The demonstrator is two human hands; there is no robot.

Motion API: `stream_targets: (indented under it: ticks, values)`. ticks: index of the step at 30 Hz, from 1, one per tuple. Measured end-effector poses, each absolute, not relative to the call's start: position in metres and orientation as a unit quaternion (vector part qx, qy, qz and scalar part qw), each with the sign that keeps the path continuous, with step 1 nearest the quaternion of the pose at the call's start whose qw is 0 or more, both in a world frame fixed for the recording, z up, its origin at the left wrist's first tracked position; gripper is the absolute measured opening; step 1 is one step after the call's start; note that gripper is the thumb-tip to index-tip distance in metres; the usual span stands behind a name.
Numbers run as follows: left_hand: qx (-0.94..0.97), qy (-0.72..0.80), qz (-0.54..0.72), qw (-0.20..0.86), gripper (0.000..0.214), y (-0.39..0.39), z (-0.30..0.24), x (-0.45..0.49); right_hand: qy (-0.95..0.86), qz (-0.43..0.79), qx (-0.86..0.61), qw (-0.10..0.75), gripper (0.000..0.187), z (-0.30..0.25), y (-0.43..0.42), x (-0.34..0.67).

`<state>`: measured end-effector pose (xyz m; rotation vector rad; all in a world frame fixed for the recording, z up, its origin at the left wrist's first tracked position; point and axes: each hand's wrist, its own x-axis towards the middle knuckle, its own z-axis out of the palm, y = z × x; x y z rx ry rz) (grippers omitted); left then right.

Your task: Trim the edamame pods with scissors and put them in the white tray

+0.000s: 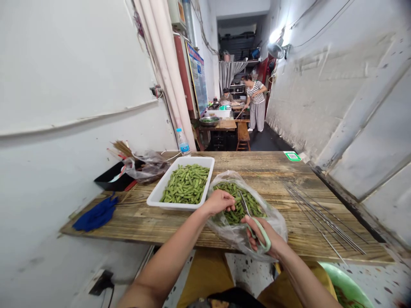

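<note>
Green soybean pods [255, 206], fuzzy and plump, lie heaped in a crinkled clear plastic bag [276, 222] just to the right of the white tray [180, 204], on the rough-grained plank table [289, 171]. My left hand [220, 202] dips into the mouth of the bag, close by the tray's near right corner, with the fingers curled in narrow on the pods. I cannot tell whether one is pinched between them. My right hand [274, 244], nearer to me than the tray and to its right, is closed around the scissors [253, 220]. My fingers pass through their pale green rounded loops, and the slim steel blades slant up over the bag toward my left hand.

The tray is a shallow rectangle of smooth plastic, piled with more pods. Right of it, beyond the bag, thin metal skewers [321, 218] lie fanned flat on the planks. Left of the tray sits a crumpled blue cloth [96, 214]. Behind that is a black tray [112, 179] holding bamboo sticks. A clear water bottle [183, 143] stands just past the white tray's far left corner.
</note>
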<state>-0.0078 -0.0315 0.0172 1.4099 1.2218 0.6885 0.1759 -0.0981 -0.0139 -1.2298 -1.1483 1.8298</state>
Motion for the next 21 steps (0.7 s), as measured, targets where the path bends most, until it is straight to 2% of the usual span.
stream_targets:
  ticks: [4, 10, 16, 21]
  values:
    - [0.563, 0.530, 0.327, 0.544, 0.015, -0.032, 0.010, -0.006, -0.426, 0.691, -0.495, 0.311, 0.049, -0.020, -0.100, 0.170]
    - [0.565, 0.549, 0.397, 0.471, 0.011, -0.032, 0.008, -0.008, -0.428, 0.697, -0.485, 0.309, 0.050, -0.021, -0.104, 0.176]
    - [0.507, 0.487, 0.429, 0.567, 0.025, -0.034, 0.005, -0.005, -0.505, 0.646, -0.482, 0.308, 0.046, -0.014, -0.107, 0.188]
    - [0.502, 0.464, 0.419, 0.598, 0.029, -0.036, 0.006, 0.000, -0.626, 0.517, -0.498, 0.303, 0.046, -0.008, -0.102, 0.197]
